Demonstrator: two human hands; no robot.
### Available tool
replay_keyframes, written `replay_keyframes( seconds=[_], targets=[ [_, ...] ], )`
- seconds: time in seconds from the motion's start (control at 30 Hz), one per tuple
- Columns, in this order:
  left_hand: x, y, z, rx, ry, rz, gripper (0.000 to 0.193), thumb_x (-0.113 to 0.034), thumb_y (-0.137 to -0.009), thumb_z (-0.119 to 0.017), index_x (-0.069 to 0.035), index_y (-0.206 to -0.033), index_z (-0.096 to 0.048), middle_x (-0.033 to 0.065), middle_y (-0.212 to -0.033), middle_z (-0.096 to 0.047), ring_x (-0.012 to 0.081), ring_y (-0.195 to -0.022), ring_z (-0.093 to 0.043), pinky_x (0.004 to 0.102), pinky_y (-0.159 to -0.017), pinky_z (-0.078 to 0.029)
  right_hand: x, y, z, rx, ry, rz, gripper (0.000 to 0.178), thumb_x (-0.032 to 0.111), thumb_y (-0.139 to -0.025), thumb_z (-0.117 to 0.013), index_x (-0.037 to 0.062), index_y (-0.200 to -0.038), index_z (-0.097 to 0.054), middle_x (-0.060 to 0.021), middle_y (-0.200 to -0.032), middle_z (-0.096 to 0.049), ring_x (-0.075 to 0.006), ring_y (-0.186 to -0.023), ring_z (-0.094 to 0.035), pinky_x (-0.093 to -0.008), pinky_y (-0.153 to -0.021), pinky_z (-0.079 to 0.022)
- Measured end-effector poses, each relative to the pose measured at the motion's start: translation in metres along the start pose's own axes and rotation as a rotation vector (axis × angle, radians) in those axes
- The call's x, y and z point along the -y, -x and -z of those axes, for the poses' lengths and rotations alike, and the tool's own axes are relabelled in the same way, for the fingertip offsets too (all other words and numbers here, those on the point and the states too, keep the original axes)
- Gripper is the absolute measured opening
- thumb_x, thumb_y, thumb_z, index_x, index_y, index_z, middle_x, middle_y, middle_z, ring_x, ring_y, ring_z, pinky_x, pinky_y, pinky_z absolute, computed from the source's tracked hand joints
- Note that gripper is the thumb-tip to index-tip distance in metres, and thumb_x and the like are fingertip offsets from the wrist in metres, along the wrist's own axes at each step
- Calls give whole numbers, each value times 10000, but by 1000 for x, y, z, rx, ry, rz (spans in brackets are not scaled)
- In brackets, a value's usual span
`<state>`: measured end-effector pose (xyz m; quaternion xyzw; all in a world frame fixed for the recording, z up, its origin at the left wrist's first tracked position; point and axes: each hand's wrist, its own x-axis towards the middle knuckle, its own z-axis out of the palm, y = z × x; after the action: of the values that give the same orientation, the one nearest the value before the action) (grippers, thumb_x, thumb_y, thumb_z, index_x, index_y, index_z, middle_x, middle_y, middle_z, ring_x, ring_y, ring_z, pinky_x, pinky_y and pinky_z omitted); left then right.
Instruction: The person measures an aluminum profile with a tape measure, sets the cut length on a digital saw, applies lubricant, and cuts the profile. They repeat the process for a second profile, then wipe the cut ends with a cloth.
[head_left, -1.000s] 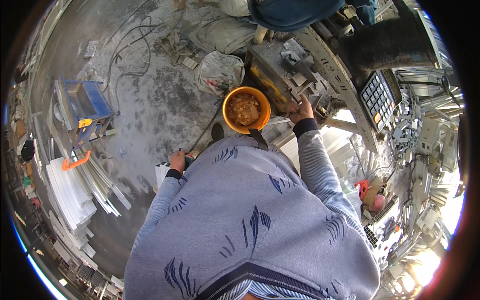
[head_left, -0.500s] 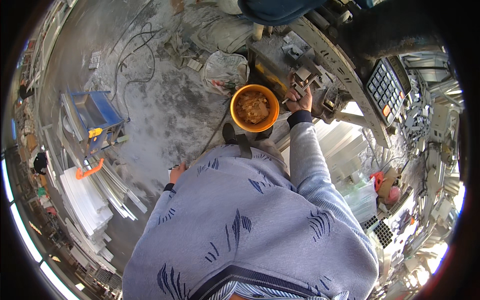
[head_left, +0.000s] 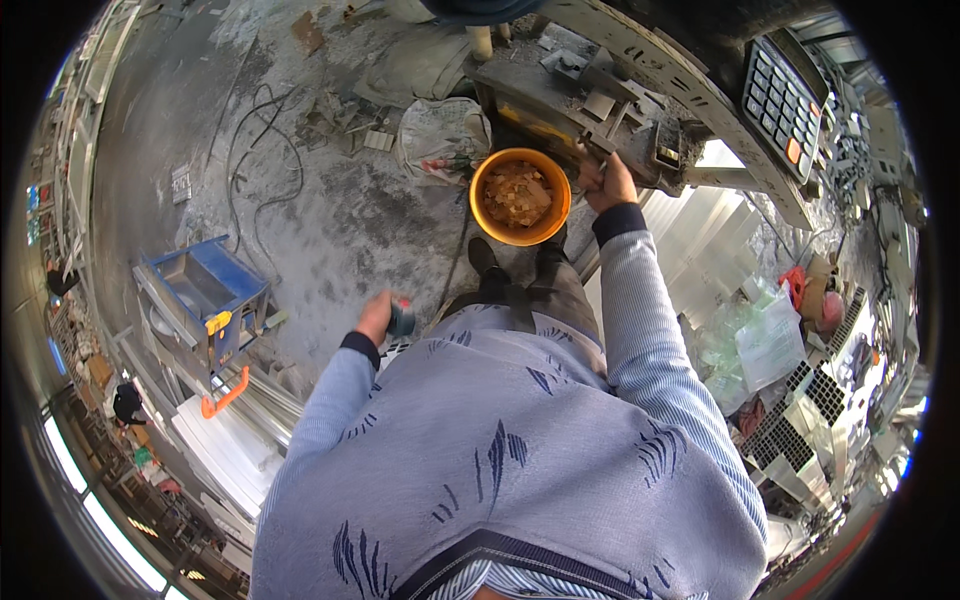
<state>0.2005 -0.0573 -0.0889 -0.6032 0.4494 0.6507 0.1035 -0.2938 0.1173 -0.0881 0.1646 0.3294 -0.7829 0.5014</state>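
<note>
My right hand (head_left: 610, 185) reaches out just right of an orange bucket (head_left: 562, 200). Its fingers are closed around a small grey metal piece (head_left: 598, 146), partly hidden by the hand. The bucket holds broken, tan-brown flaky scraps (head_left: 517, 194). Low on the left, near my waist, my left hand (head_left: 375, 318) grips a small dark rounded object with a red spot (head_left: 402, 318); its kind cannot be made out. Beyond my right hand, a low grimy bench (head_left: 520, 85) carries loose metal offcuts (head_left: 600, 104).
A slanted metal beam (head_left: 665, 75) crosses at upper right, with a large calculator (head_left: 780, 105) beside it. A white sack (head_left: 440, 135) lies left of the bucket. Blue-framed equipment (head_left: 205, 285) with an orange handle (head_left: 226, 393) stands left. A black cable (head_left: 235, 170) loops across the dusty floor.
My left hand has come forward from beside my waist, bringing the dark object into view. My right hand has drawn slightly back from the bench with the metal piece. The whole view has shifted.
</note>
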Motion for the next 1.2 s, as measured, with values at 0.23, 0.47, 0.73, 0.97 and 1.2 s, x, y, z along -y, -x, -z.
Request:
replay_keyframes(
  seconds=[0.23,0.47,0.73,0.97,1.2],
  targets=[
    [-190,-50,-132,255,-343,-697,285,-276,-988,-557,-24,-975,-688,58,-845,-705,159,-789,-651,317,-752,-503,-28,111,86,-445,596,-74,341,297,-977,-622,79,-1239,-618,-87,-1041,-726,-88,-511,-431,-235,-437,-349],
    [-314,-45,-272,-189,-967,-1221,264,-298,-941,-618,-47,-862,-638,155,-858,-716,391,-824,-690,507,-702,-529,-26,241,236,-810,1064,-178,457,225,-894,-608,76,-1326,-625,-129,-938,-754,-126,-464,-488,-293,-409,-398],
    [-351,-61,-308,-147,-1193,-1176,283,-345,-907,-646,-73,-950,-709,174,-982,-705,389,-906,-682,489,-793,-547,-26,299,287,-998,691,-213,378,212,-943,-595,105,-1306,-615,-131,-998,-732,-124,-500,-492,-288,-404,-381],
    [-342,-76,-313,-197,-1153,-1253,214,-299,-863,-705,-86,-884,-704,139,-912,-687,374,-874,-670,484,-750,-535,-18,268,246,-860,729,-189,394,216,-952,-612,70,-1317,-596,-114,-980,-728,-116,-519,-500,-286,-431,-410],
    [-291,-62,-272,-95,-1073,-1449,198,-206,-775,-760,-58,-859,-660,121,-866,-647,353,-819,-646,473,-713,-529,6,260,224,-822,775,-104,390,204,-945,-629,73,-1312,-621,-101,-978,-734,-108,-534,-521,-259,-443,-409]
  ],
)
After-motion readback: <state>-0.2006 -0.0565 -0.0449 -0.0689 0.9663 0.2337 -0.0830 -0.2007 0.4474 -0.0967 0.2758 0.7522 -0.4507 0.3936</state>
